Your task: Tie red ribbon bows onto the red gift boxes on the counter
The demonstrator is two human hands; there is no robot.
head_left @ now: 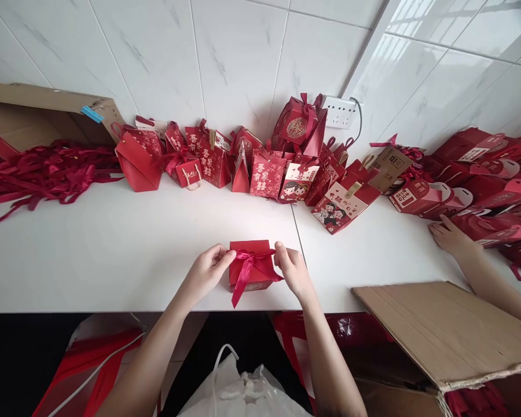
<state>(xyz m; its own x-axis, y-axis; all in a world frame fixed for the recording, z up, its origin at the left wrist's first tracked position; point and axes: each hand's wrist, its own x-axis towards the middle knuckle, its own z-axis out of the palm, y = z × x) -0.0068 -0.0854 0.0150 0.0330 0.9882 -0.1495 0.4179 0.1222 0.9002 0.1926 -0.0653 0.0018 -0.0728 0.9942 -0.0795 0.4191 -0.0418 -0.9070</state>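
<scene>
A small red gift box [248, 250] stands on the white table [113, 249] near its front edge. A red satin ribbon [252, 266] is tied across its front, with one tail hanging over the table edge. My left hand [208, 270] pinches the left loop of the ribbon. My right hand [292, 267] pinches the right loop. Both hands are closed on the ribbon, one at each side of the box.
Several finished red gift boxes [267, 174] line the tiled wall. A pile of red ribbons [47, 171] spills from a cardboard box at left. Flat red boxes [481, 185] are stacked at right, where another person's hand [449, 236] rests. A cardboard flap [451, 330] juts at lower right.
</scene>
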